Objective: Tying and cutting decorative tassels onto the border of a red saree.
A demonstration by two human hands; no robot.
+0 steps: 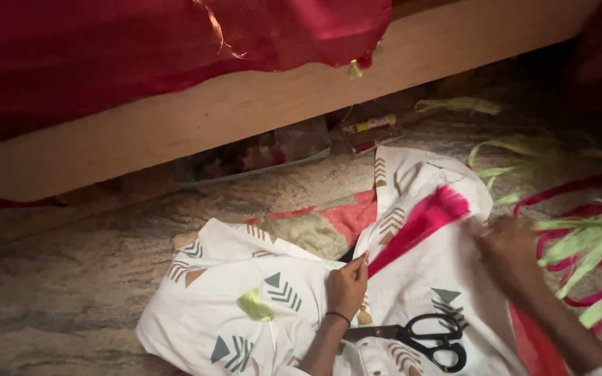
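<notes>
White patterned cloth (245,306) is pinched at its edge by the left hand (347,285); the blurry right hand (506,244) rests on it, grip unclear, near black scissors (426,335).

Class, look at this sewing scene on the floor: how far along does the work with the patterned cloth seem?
Done: green and pink strips lie cut at the right. In hand: the left hand pinches a fold of the white patterned cloth; the blurred right hand presses it beside a pink piece. Left: the black scissors lie idle on the cloth.

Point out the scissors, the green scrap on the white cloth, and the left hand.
scissors (432,339): head view, black handle loops.
green scrap (255,305): head view, its middle.
left hand (347,285): head view, back of the hand.
</notes>
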